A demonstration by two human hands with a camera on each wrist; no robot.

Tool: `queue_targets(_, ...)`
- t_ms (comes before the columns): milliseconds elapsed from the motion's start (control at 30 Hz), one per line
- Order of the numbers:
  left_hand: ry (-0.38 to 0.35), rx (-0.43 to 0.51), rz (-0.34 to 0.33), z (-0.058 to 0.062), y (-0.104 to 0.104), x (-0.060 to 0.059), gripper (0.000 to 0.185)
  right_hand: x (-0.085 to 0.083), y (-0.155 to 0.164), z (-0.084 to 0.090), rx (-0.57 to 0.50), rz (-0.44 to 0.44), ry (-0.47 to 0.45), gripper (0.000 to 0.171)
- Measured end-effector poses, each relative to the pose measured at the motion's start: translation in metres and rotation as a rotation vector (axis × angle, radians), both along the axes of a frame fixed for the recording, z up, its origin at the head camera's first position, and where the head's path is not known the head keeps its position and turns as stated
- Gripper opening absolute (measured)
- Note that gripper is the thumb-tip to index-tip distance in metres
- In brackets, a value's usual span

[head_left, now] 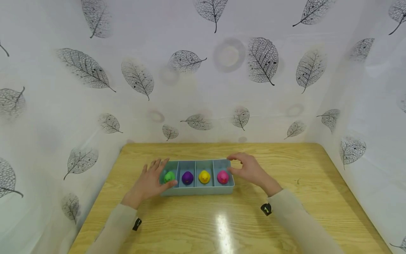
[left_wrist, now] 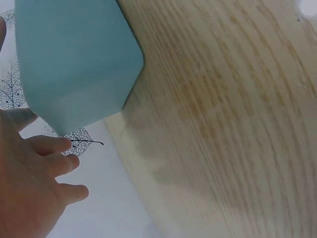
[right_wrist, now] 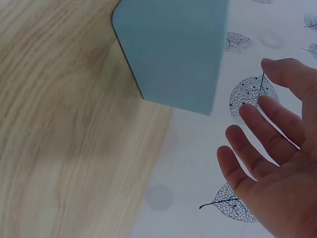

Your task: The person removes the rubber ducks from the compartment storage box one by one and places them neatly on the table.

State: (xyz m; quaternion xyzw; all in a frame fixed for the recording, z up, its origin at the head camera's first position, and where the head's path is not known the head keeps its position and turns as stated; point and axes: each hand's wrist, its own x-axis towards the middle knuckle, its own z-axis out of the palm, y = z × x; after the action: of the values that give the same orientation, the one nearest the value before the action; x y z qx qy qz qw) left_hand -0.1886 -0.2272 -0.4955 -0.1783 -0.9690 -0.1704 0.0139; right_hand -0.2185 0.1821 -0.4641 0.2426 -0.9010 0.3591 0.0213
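A pale blue-green tray [head_left: 203,191] with a row of compartments lies lengthwise on the table. From left to right, one per compartment, sit a green toy chick [head_left: 169,176], a purple one [head_left: 187,178], a yellow one [head_left: 204,177] and a pink one [head_left: 223,177]. At the tray's left end my left hand [head_left: 149,181] has its fingers spread, the thumb across the front corner by the green chick. My right hand [head_left: 250,171] is beside the right end, fingers loosely bent; in the right wrist view they stand apart from the tray wall.
The wooden table [head_left: 196,222] has its far edge close behind the tray. A white curtain [head_left: 203,88] printed with dark leaves surrounds its back and sides. Dark straps show at both sleeves.
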Motion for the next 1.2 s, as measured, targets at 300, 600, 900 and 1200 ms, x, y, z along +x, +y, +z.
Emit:
queue_targets(300, -0.03, -0.01, 0.031, -0.009, 0.0, 0.003, 0.103, 0.001, -0.003, -0.011, 0.054, 0.023, -0.053, 0.045)
queue_targets(600, -0.038, -0.017, 0.037, -0.014, -0.002, 0.003, 0.101, 0.001, -0.009, -0.018, 0.072, 0.05, -0.098, 0.046)
queue_targets(900, -0.068, 0.001, 0.047, -0.017, -0.002, 0.003, 0.1, -0.002, -0.014, -0.021, 0.155, 0.083, -0.058, 0.047)
queue_targets(1200, -0.078, 0.001, 0.053, -0.017, -0.001, 0.003, 0.101, -0.004, -0.018, -0.025, 0.277, 0.107, -0.005, 0.048)
